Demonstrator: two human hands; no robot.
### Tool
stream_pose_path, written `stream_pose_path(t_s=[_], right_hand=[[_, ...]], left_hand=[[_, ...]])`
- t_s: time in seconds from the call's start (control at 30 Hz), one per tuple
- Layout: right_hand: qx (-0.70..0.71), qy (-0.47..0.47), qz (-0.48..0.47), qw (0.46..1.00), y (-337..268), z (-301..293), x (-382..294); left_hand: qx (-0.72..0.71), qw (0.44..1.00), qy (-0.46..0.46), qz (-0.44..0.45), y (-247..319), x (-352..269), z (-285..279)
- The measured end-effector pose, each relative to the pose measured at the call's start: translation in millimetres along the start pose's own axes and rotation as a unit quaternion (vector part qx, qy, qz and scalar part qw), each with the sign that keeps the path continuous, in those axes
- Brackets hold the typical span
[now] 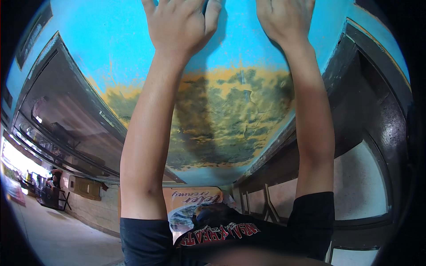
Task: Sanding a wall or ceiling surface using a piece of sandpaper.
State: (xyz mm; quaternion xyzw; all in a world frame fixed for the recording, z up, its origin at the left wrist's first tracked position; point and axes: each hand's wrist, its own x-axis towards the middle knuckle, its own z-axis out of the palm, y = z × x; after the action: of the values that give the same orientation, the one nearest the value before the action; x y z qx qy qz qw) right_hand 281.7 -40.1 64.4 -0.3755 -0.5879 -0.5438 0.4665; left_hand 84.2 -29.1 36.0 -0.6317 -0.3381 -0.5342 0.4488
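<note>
Both my arms stretch up the picture in front of a cyan-painted wall (109, 36). My left hand (179, 26) is at the top, back towards me, with its thumb apart from the other fingers and its fingertips cut off by the frame. To its right, my right hand (286, 18) also shows its back, and its fingers run out of view. Each hand casts a shadow on the paint close beside it. Anything at the fingertips is hidden. Below the hands, a worn patch (229, 109) of yellow and dark, cracked paint spreads between my forearms.
A dark-framed glass pane (71, 109) flanks the wall on the left. Dark woodwork (362, 99) with pale panels (361, 181) stands on the right. Low down are a printed carton (196, 199), a tan plastic item (85, 188), a round dark fan (50, 196) and a distant person (56, 178).
</note>
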Motion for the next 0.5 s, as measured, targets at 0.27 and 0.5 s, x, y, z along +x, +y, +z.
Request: stream_pose_path(t_s=[0.27, 0.5], right_hand=[[0.013, -0.018, -0.014, 1.0, -26, -7, -32], [0.037, -0.003, -0.025, 0.999, -30, 2, 2]], left_hand=[[-0.009, 1.0, 0.019, -0.018, -1, -2, 1], [-0.015, 0.999, 0.023, -0.034, -4, -8, -2]])
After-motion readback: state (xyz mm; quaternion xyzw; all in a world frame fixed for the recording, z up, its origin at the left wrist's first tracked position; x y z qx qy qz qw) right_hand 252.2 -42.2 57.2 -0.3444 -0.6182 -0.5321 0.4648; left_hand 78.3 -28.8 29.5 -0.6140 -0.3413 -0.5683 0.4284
